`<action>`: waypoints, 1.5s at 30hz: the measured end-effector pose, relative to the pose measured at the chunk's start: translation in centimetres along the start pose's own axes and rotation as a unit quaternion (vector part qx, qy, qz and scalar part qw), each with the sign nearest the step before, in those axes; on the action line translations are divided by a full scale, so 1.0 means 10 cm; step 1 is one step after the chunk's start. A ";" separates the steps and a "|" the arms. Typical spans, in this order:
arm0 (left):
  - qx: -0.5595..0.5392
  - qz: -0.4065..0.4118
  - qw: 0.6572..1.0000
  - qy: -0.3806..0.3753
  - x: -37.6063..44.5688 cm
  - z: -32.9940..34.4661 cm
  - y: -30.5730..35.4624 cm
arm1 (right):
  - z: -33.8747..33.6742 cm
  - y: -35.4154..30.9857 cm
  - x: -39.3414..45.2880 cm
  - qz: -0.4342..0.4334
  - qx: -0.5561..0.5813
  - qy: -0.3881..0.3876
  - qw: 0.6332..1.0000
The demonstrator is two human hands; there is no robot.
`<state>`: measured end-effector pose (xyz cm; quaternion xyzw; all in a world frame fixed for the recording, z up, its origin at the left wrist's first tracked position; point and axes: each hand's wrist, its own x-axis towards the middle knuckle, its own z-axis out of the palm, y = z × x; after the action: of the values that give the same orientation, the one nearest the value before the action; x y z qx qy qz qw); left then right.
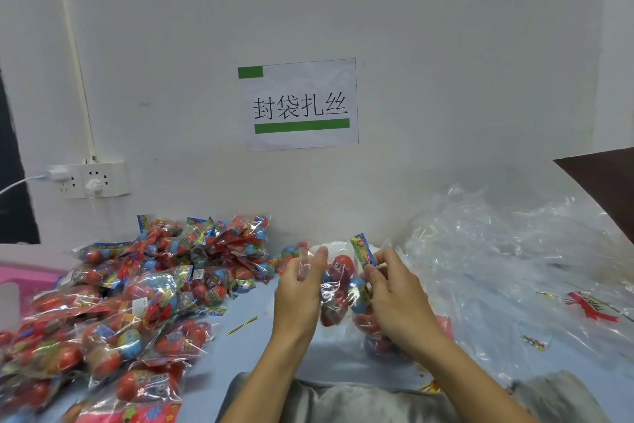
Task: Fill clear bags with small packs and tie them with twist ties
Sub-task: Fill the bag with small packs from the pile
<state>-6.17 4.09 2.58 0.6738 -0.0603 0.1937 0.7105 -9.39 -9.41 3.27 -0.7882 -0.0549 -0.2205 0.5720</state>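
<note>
A clear bag (pixel 334 299) with red and blue egg-shaped small packs inside hangs between my hands above the table. My left hand (pixel 299 288) grips the bag's left edge, thumb on one side and fingers on the other. My right hand (pixel 394 295) pinches a small pack (pixel 363 252) with a yellow-green header at the bag's mouth. A gold twist tie (pixel 242 325) lies on the blue table (pixel 247 347) to the left of my left forearm.
A large heap of filled packs (pixel 130 295) covers the table's left side. Empty clear bags (pixel 497 251) are piled at the right, with a red-printed one (pixel 593 309) nearby. A wall socket (pixel 92 179) and a paper sign (pixel 300 103) are on the wall.
</note>
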 end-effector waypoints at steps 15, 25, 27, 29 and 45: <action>-0.118 -0.028 0.987 -0.110 -0.04 -0.04 0.06 | 0.01 0.08 0.05 -0.034 -0.035 0.080 0.996; -0.228 -0.075 0.953 -0.185 -0.02 -0.16 0.14 | -0.10 -0.09 0.02 0.000 0.121 0.021 0.992; -0.230 -0.084 0.940 -0.236 -0.05 -0.16 0.15 | -0.13 -0.14 -0.01 0.032 0.179 -0.044 0.982; -0.218 -0.080 0.935 -0.267 -0.08 -0.14 0.16 | -0.13 -0.16 -0.03 0.054 0.196 -0.096 0.974; -0.192 -0.072 0.932 -0.300 -0.09 -0.15 0.14 | -0.32 -0.18 -0.01 0.035 0.200 -0.092 0.975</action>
<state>-7.74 5.41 3.41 0.5542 -0.2582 -0.0845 0.7868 -11.02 -11.77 5.66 -0.6760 -0.1221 -0.1114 0.7182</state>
